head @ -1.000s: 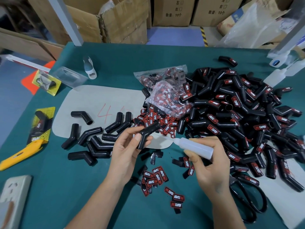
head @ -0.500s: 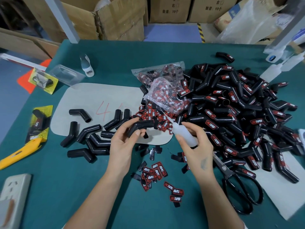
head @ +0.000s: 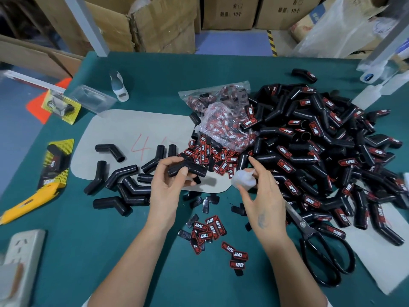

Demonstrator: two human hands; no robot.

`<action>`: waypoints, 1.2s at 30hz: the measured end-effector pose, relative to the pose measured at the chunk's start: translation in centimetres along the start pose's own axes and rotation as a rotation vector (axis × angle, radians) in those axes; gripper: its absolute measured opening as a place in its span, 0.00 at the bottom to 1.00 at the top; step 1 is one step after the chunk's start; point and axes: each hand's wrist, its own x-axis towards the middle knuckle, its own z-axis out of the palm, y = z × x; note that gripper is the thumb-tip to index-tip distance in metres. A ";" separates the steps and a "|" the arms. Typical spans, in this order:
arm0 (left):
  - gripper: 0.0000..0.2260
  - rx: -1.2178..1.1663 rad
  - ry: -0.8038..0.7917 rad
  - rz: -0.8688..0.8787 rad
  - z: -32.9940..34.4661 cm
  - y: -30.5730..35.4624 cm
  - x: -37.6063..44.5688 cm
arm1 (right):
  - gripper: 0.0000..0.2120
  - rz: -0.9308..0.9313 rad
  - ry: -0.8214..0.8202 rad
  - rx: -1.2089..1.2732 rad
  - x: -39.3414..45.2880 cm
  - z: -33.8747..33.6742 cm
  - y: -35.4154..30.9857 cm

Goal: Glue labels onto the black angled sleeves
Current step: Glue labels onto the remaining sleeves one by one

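Left hand (head: 164,185): fingers and thumb clamped round one black sleeve (head: 187,169), held above the table's (head: 93,251) grey sheet (head: 124,134). Right hand (head: 263,196): fingers curled on a blurred glue bottle (head: 243,179), just right of the sleeve. Around: loose labels (head: 209,228) near the wrists, unlabelled sleeves (head: 124,180) left, labelled pile (head: 321,151) right, scissors (head: 321,247) beside the right forearm.

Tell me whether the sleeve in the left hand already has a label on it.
No, the sleeve held by the left hand shows plain black, with no red label visible.
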 end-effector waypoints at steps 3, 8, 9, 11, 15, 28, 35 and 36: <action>0.10 -0.047 -0.046 -0.018 -0.1 -0.3 0.1 | 0.29 -0.130 0.196 0.018 -0.7 -0.7 -0.6; 0.15 -0.047 -0.061 -0.023 -0.2 -0.7 0.3 | 0.05 -0.538 -0.020 0.098 -2.2 -1.4 -0.8; 0.15 -0.040 -0.067 -0.018 -0.1 -0.7 0.2 | 0.05 -0.486 -0.222 0.046 -2.2 -1.3 -0.8; 0.14 -0.030 -0.077 -0.013 -0.2 -0.7 0.1 | 0.06 -0.389 -0.511 -0.155 -2.1 -0.8 -0.6; 0.13 -0.026 -0.089 -0.002 -0.2 -0.4 0.0 | 0.05 -0.321 -0.649 -0.291 -2.1 0.0 0.0; 0.18 0.020 -0.160 0.072 -0.3 -0.7 -0.9 | 0.03 -0.220 -0.688 -0.220 -1.9 0.0 -0.2; 0.18 -0.127 -0.191 0.037 0.4 0.2 -1.5 | 0.02 -0.233 -0.695 -0.222 -1.7 0.2 0.0; 0.19 -0.139 -0.195 0.035 0.5 0.4 -1.5 | 0.03 -0.235 -0.694 -0.219 -1.7 0.2 0.1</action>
